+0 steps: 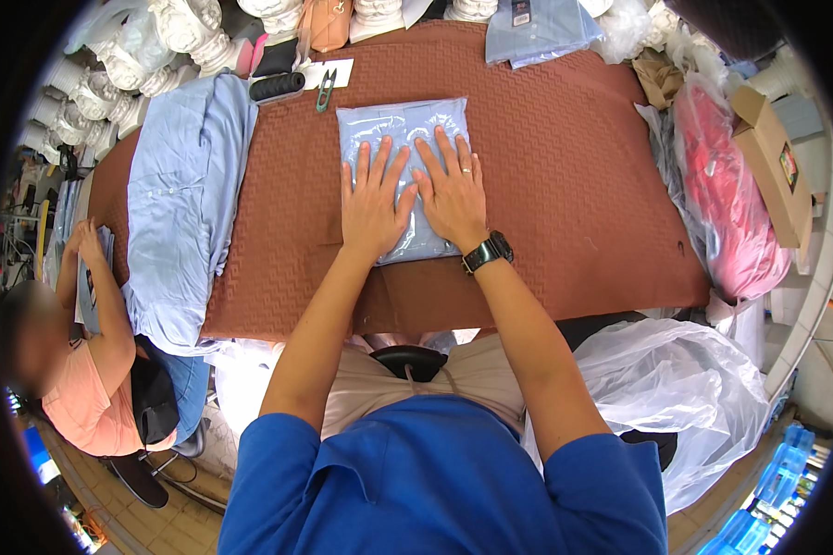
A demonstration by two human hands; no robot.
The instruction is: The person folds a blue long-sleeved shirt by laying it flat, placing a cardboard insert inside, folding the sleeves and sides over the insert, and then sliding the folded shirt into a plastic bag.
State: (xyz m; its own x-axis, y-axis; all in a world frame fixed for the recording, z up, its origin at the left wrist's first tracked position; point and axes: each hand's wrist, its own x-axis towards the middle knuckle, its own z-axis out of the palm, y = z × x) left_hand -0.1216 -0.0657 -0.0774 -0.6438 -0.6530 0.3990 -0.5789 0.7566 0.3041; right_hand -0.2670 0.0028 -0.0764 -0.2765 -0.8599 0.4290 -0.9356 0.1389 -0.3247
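A light blue folded shirt in a clear plastic bag (403, 120) lies flat on the brown textured tablecloth (565, 185), close to the middle of the table. My left hand (372, 208) presses flat on the bag's left half, its fingers stretched toward the far edge. Beside it my right hand (453, 199) lies flat on the right half, fingers spread, with a ring on one finger and a black watch (488, 252) on the wrist. The thumbs come close together at the middle. Parts of the bag are hidden under both palms.
Unbagged blue shirts (180, 194) lie along the left. Green thread snips (326, 90) and a dark thread spool (278, 87) sit at the back. More bagged shirts (541, 32) are at the far right. Red bagged goods (727, 194) and a carton (770, 171) stand right. A co-worker (97, 384) sits left.
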